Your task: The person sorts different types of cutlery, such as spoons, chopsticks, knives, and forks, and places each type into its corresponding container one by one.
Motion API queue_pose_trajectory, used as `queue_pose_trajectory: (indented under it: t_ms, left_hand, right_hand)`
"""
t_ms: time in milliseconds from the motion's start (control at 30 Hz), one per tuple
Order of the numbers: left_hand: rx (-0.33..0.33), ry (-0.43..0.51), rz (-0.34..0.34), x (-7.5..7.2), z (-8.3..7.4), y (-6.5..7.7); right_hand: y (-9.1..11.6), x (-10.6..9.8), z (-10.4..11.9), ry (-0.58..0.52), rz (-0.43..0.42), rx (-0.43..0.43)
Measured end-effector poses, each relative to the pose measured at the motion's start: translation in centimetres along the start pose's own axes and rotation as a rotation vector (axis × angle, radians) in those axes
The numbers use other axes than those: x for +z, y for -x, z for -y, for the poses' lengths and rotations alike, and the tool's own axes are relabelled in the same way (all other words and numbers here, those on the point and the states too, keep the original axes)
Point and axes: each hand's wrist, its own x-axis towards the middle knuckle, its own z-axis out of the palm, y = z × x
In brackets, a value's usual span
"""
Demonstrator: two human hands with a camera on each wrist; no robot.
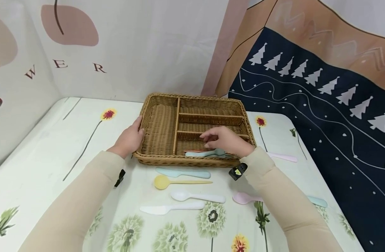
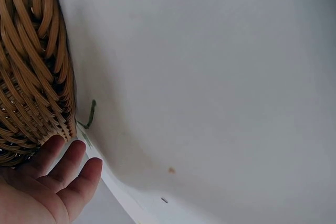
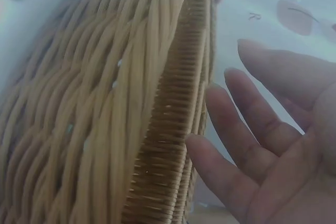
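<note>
A brown wicker cutlery basket point(image 1: 157, 161) with divided compartments sits on the table. My left hand point(image 1: 129, 138) rests against its left side, near the rim; in the left wrist view its fingers point(image 2: 73, 192) lie fairly straight beside the weave. Above the front right compartment hovers my right hand point(image 1: 225, 140), fingers loosely bent. Nothing shows between the fingers and thumb of that hand point(image 3: 273, 124) in the right wrist view. Beneath it, light blue cutlery point(image 1: 200, 153) lies in the compartment along with an orange-red piece point(image 1: 192, 151), partly hidden.
In front of the basket lie a blue knife point(image 1: 183, 173), a yellow spoon point(image 1: 179, 182), a white spoon point(image 1: 197, 197) and a white knife point(image 1: 171, 208). A pink spoon point(image 1: 244, 198) is partly under the right sleeve. To the right are a pink handle point(image 1: 283, 157) and a blue-green handle point(image 1: 318, 201).
</note>
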Motion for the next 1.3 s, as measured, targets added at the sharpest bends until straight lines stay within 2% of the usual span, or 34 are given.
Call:
queue_pose_trajectory:
  t_ms: [267, 533, 733, 1067, 1300]
  left_hand:
    - [0.0, -0.01, -0.003, 0.0, 0.1, -0.2]
    - [-0.008, 0.005, 0.003, 0.0, 0.0, -0.2]
    - [-0.01, 0.009, 0.003, 0.1, 0.0, -0.2]
    - [-0.004, 0.006, -0.001, 0.1, 0.1, -0.2]
    - [-0.006, 0.001, -0.006, 0.1, 0.1, -0.2]
  right_hand:
    - [1.6, 0.6, 0.0, -0.035, -0.101, -0.031]
    - [3.1, 1.9, 0.4, -0.07, -0.163, -0.05]
    - [4.2, 3.5, 0.7, -0.122, -0.141, -0.065]
    - [5.5, 6.0, 0.8, -0.19, -0.035, -0.076]
    - [6.0, 7.1, 0.5, -0.118, -0.011, -0.143]
